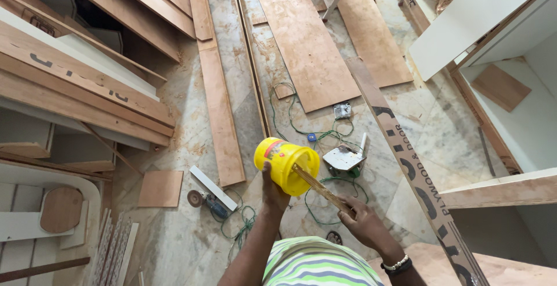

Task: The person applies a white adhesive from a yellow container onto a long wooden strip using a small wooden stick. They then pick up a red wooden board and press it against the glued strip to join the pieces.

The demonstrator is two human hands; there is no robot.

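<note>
My left hand point(272, 190) grips a yellow plastic tub point(285, 164) from below and tilts its open mouth towards me. My right hand point(364, 221) holds a thin wooden stick point(319, 188) whose far end reaches into the tub's mouth. Both hands are raised above a marble floor point(441, 129), low in the middle of the head view. A bracelet circles my right wrist.
Plywood sheets point(304, 42) and long strips point(219, 112) lie about the floor. A printed plank point(415, 170) runs diagonally on the right. Green cable point(313, 129), a power tool point(344, 159) and an angle grinder point(210, 203) sit below. White cabinet panels point(522, 106) stand right; stacked boards point(75, 88) lie left.
</note>
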